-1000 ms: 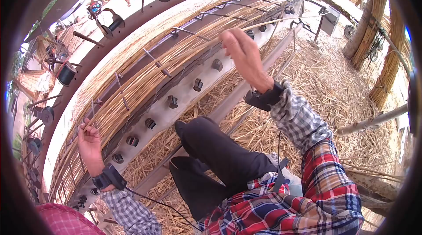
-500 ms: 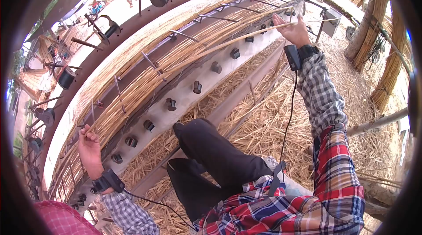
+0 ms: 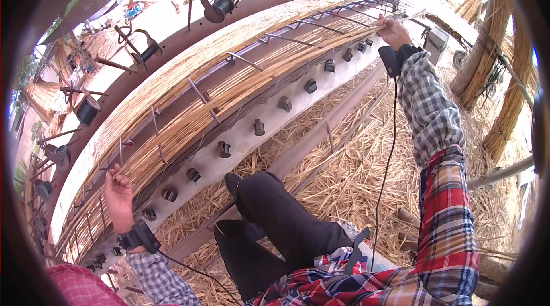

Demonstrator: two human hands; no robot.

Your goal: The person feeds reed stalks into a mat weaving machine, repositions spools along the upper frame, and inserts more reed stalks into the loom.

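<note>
A long layer of thin straw-coloured reed stalks [image 3: 229, 99] lies along a curved metal frame, crossed by several metal pins [image 3: 246, 61]. My right hand [image 3: 394, 32] is at the far right end of the stalks, its fingers closed round the ends of some of them. Light stalk tips stick out past that hand. At the left end, my left hand [image 3: 118, 194] is held palm up beside the layer with its fingers curled together. Whatever is between those fingers, if anything, is too small to make out. Both wrists wear black devices with cables.
Spools of dark cord [image 3: 217, 7] hang along the outer curved beam [image 3: 166, 42]. A pale rail [image 3: 240, 137] with several dark spools runs nearer my legs. Loose straw [image 3: 321, 168] covers the ground. Wooden posts [image 3: 484, 37] stand at right, and a pink checked cloth [image 3: 80, 286] is at lower left.
My right hand has gone from open, palm up under a stalk, to closed on the stalk ends, moving slightly right. The stalk that stood apart now lies against the layer. My left hand has hardly moved.
</note>
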